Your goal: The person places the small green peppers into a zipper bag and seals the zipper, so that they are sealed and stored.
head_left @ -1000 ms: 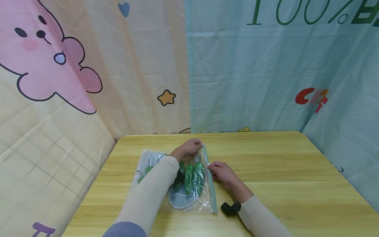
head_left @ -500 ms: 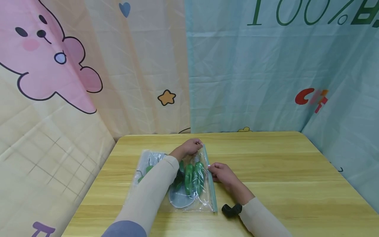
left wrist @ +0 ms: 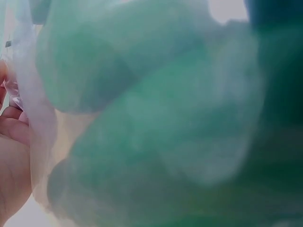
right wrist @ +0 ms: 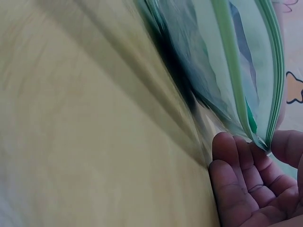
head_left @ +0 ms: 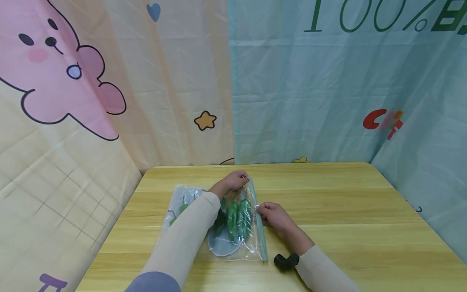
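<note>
A clear zip bag (head_left: 251,247) with a green zip strip (head_left: 262,239) lies on the table, its mouth toward the right. Inside are several green peppers (head_left: 232,221) and a pale round plate-like piece (head_left: 223,245). My left hand (head_left: 233,181) pinches the far corner of the bag's mouth. Partway along the strip, my right hand (head_left: 275,215) pinches the zip between thumb and fingers, a small white bit showing at the fingertips. The right wrist view shows two green zip edges (right wrist: 232,71) spread apart, meeting at the thumb. Blurred green shapes (left wrist: 142,118) fill the left wrist view.
The wooden table (head_left: 346,227) extends right of the bag. A black wrist camera (head_left: 286,262) sits at the right sleeve. Behind the table hangs a printed curtain (head_left: 299,101). The left sleeve (head_left: 182,239) covers part of the bag.
My right hand has slid slightly along the zip strip toward the near end, the white bit moving with it. The left hand stays at the far corner.
</note>
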### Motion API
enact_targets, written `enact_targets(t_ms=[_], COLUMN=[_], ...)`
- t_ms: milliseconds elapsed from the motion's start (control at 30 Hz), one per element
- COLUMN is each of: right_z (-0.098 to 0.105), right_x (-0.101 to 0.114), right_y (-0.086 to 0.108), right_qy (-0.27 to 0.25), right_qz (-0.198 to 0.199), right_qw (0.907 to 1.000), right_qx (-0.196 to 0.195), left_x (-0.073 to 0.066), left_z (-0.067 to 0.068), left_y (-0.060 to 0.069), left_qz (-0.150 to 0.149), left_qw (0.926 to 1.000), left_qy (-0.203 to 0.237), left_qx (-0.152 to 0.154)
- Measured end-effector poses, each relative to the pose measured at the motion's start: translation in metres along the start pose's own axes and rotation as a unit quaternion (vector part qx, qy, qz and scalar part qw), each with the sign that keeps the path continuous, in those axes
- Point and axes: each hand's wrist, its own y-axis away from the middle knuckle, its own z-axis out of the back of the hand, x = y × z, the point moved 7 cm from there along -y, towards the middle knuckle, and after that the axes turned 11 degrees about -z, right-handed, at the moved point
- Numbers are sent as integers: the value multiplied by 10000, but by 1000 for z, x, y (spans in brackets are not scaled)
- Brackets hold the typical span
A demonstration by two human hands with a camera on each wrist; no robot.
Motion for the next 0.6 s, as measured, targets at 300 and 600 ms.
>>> enact_targets(t_ms=[300,600], right_z=[0,-1], right_x=[0,-1], right_y=[3,10], right_qy=[-29,77], right_qz=[19,43], right_qw=[10000,10000], right_qx=[42,28], left_x=[-1,-1], left_z=[-1,-2], left_y=[-1,1], left_qz=[-6,-27], left_qw=[9999,9999], left_qy=[103,98], left_qx=[24,11])
